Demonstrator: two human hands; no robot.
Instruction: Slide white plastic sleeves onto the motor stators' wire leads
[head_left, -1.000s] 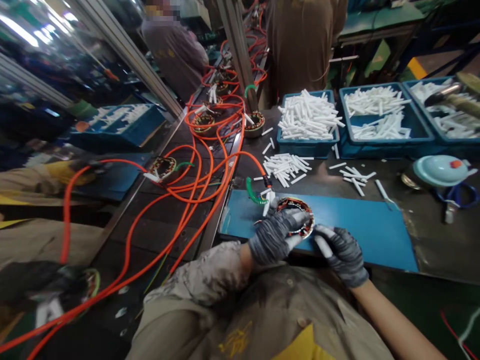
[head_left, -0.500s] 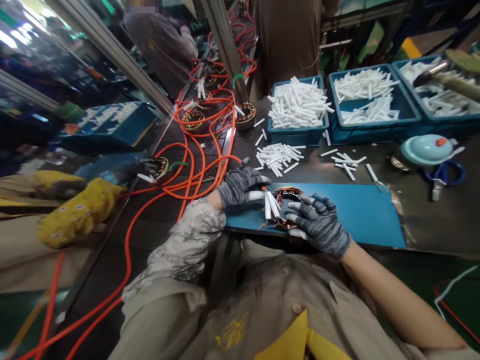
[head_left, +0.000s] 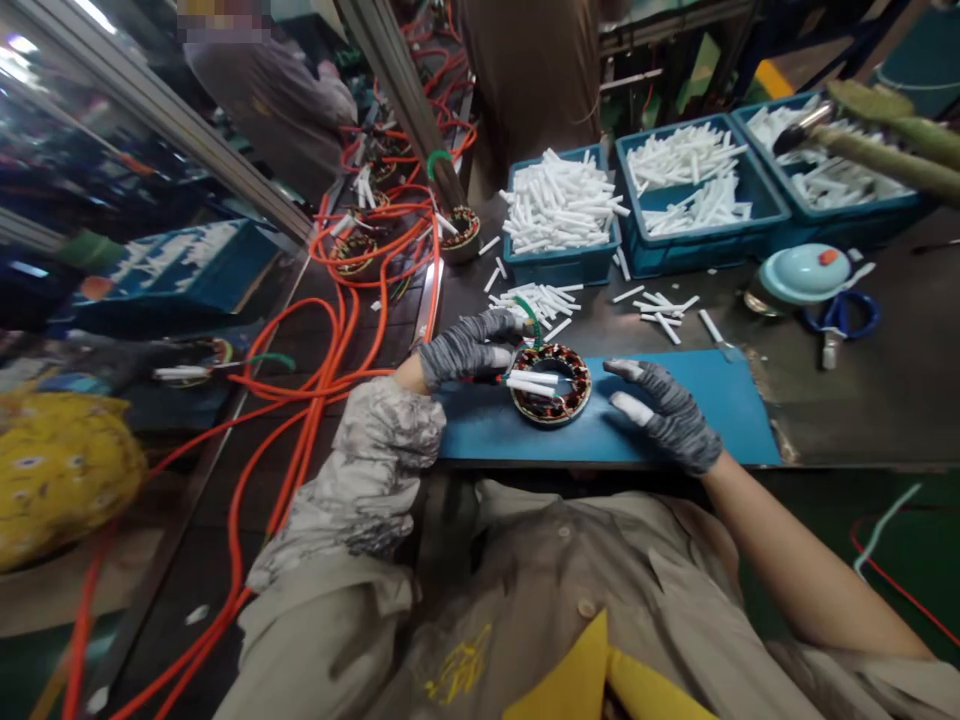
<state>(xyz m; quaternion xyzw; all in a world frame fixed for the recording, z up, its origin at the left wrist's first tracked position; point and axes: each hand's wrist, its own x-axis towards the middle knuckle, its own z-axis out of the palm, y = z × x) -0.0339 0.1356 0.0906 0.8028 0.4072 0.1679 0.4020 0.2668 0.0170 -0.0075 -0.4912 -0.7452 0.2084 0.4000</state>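
Your two hands, both in grey gloves with pale fingertips, are at the blue mat (head_left: 675, 405) on the table (head_left: 870, 420). The wound ring (head_left: 577, 400) lies on the mat between them, nearer your left hand (head_left: 469, 350). Two white tubes (head_left: 534, 384) extend across the ring's left side and into its central opening. Your left hand is just beside the ring's left edge, its thumb and forefinger pointing toward it, with a green strap (head_left: 534, 328) right at the fingertips. Those fingers are curved, but you cannot tell from this view whether they pinch the strap or a lead. Your right hand (head_left: 656, 412) is over the mat on the other side, apart from the ring; its thumb and forefinger are spread, with nothing between them.

Beyond the ring, you have a loose pile of white tubes (head_left: 551, 300), and to its right a smaller cluster (head_left: 664, 306). Behind these stand a near blue bin (head_left: 562, 267) heaped with tubes, a middle bin (head_left: 712, 247) and a far-right bin (head_left: 859, 220), both with more white pieces inside. On your right are a light-blue lidded container (head_left: 806, 272) and blue-handled scissors (head_left: 862, 318). Orange cables (head_left: 319, 375) loop along your left, and past them is a co-worker's yellow sleeve (head_left: 60, 470), partly cut off by the view.
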